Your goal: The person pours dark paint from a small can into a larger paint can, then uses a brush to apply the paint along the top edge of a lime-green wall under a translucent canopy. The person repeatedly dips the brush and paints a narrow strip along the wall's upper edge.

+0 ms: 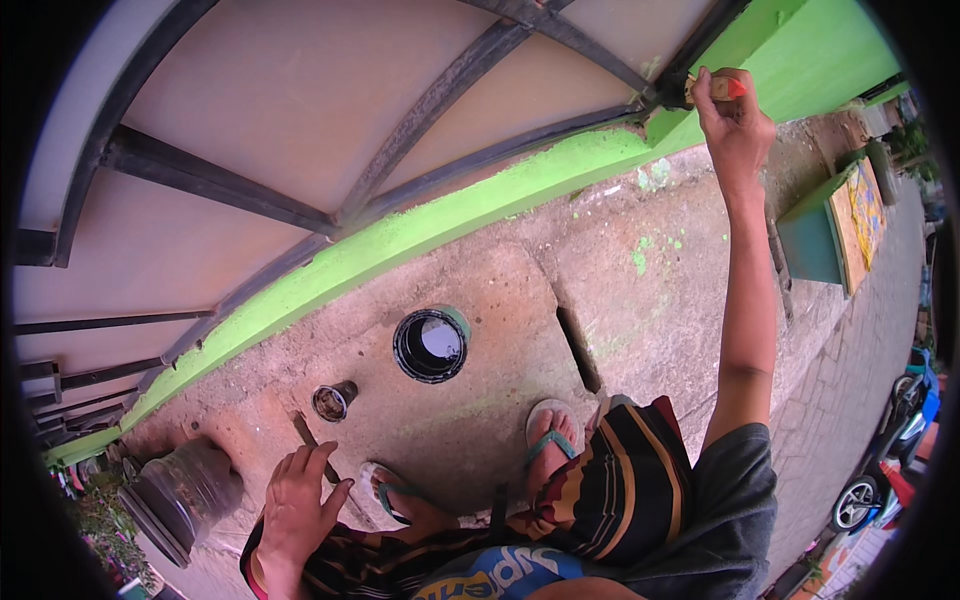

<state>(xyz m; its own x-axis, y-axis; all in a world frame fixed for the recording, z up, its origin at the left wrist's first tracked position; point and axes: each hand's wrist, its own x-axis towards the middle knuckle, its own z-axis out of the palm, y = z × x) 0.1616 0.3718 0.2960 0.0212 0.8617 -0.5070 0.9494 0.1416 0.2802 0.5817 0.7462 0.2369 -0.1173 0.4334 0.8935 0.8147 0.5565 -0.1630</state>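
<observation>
My right hand reaches out at the upper right, closed on a paintbrush with a wooden, red-tipped handle. The dark bristles touch the black metal frame at its corner beside the green wall. At the lower left my left hand hovers over my knee, fingers spread and holding nothing. An uncovered can of black paint stands on the concrete between my feet and the wall. Left of it a small cup with brown contents seems to lie tilted on the ground.
A green concrete ledge runs below the framed panels. Gaps cut the concrete slab. A large clear plastic container lies at the left. At the right are a green box-like object with a board side and parked motorcycles by the paved road.
</observation>
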